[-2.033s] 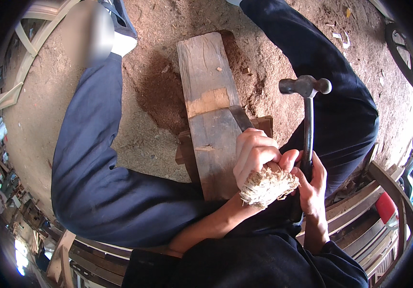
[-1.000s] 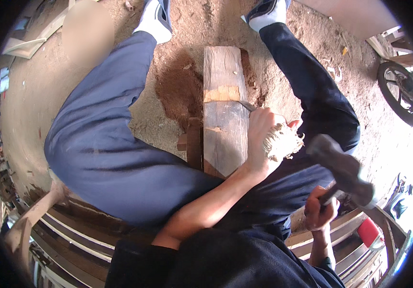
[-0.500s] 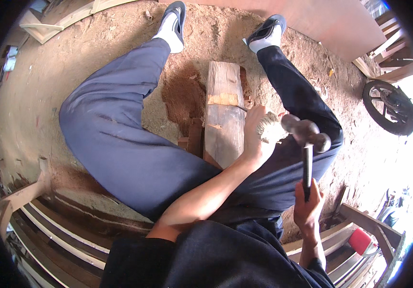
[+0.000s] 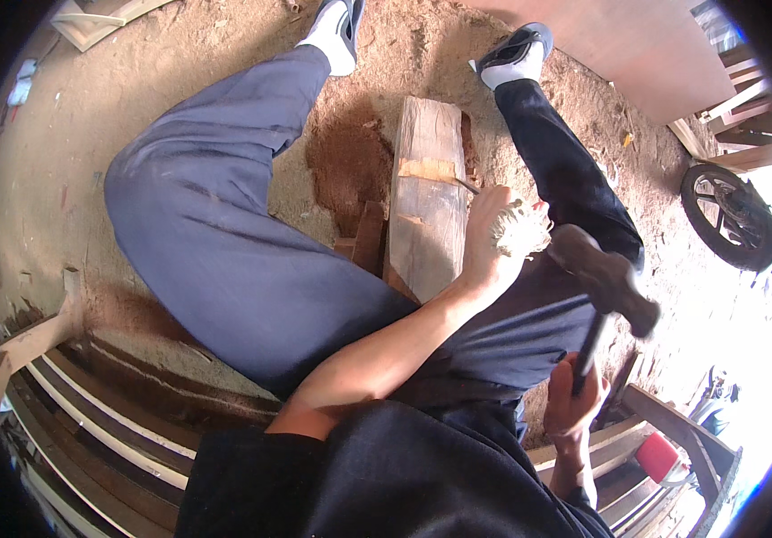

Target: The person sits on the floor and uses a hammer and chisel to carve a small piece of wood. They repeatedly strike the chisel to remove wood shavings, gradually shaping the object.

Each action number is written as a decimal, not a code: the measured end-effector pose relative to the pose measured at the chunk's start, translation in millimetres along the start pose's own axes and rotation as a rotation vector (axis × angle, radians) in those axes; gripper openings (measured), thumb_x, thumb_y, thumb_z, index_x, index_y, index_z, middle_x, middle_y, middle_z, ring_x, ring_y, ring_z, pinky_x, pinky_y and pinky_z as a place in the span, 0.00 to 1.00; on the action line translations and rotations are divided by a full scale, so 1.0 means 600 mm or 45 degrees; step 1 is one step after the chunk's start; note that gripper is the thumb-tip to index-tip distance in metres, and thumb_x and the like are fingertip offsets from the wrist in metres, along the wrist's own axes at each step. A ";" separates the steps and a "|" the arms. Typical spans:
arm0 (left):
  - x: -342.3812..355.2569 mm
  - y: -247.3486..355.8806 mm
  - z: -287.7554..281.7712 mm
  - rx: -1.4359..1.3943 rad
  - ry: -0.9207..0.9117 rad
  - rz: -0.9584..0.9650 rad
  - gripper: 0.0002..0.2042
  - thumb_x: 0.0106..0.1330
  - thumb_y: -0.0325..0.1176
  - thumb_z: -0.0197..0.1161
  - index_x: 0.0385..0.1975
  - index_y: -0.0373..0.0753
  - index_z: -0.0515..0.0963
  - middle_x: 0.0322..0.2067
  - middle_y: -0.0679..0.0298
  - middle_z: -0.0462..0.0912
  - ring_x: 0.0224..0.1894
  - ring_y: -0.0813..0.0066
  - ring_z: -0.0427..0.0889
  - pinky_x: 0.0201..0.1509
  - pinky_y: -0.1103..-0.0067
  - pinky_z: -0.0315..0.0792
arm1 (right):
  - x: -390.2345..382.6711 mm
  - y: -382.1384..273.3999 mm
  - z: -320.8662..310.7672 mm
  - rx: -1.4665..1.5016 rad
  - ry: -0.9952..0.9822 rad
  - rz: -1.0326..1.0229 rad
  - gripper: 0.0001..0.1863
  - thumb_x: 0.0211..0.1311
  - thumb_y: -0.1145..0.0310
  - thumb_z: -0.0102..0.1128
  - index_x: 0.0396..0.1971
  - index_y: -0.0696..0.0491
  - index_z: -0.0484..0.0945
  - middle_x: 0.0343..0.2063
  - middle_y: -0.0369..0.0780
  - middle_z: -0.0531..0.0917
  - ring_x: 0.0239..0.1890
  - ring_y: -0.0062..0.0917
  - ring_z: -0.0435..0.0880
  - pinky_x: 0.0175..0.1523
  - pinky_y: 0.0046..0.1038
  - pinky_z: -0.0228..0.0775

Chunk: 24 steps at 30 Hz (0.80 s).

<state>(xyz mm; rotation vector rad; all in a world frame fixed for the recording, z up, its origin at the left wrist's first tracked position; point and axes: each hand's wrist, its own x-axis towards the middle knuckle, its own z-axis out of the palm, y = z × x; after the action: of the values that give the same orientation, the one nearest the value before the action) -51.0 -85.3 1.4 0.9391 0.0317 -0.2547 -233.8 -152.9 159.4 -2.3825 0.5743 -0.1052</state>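
My left hand (image 4: 486, 253) grips a chisel by its wooden handle (image 4: 520, 229), whose end is frayed into pale fibres. The thin blade (image 4: 465, 184) reaches to a pale chipped patch (image 4: 423, 169) across a weathered wooden beam (image 4: 424, 233), which lies lengthwise between my bent legs. Lower right, my right hand (image 4: 574, 399) is closed round the dark shaft of a hammer, its blurred steel head (image 4: 606, 278) tilted just right of the frayed handle end. The chisel's grip is mostly hidden by my left fingers.
I sit on a slatted wooden bench (image 4: 103, 421) above a dirt floor strewn with sawdust (image 4: 224, 76). A reddish board (image 4: 623, 49) and wooden frames (image 4: 740, 108) are at the top right. A motorcycle wheel (image 4: 722, 215) stands at the right. A red object (image 4: 659, 455) is on the bench.
Since half a second ago the hammer head has swung right and down from beside the chisel handle, and my right hand has dropped slightly. My left hand still holds the chisel at the beam.
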 end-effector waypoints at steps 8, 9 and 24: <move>-0.001 0.012 0.020 0.280 0.087 0.270 0.09 0.59 0.30 0.73 0.27 0.38 0.77 0.28 0.58 0.76 0.35 0.55 0.75 0.40 0.63 0.67 | -0.002 0.012 -0.011 0.018 0.077 -0.139 0.15 0.71 0.67 0.52 0.23 0.57 0.73 0.10 0.32 0.70 0.11 0.12 0.67 0.17 0.19 0.53; 0.000 0.010 0.021 0.234 0.095 0.254 0.09 0.59 0.30 0.73 0.27 0.38 0.77 0.28 0.58 0.76 0.35 0.55 0.75 0.40 0.63 0.68 | -0.002 0.012 -0.008 0.025 0.067 -0.093 0.15 0.70 0.67 0.52 0.22 0.57 0.72 0.10 0.32 0.70 0.11 0.12 0.67 0.17 0.19 0.53; 0.015 0.016 0.019 0.113 0.092 0.178 0.10 0.56 0.29 0.75 0.30 0.38 0.78 0.31 0.59 0.77 0.39 0.55 0.75 0.44 0.64 0.68 | -0.003 0.011 0.013 0.248 0.025 0.049 0.10 0.73 0.69 0.49 0.31 0.58 0.72 0.12 0.31 0.69 0.12 0.12 0.66 0.18 0.17 0.55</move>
<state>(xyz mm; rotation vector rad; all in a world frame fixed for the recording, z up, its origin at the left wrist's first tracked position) -41.3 -90.8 14.9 1.0341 0.0209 -0.0933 -236.3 -152.0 149.5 -2.1832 0.5909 -0.1607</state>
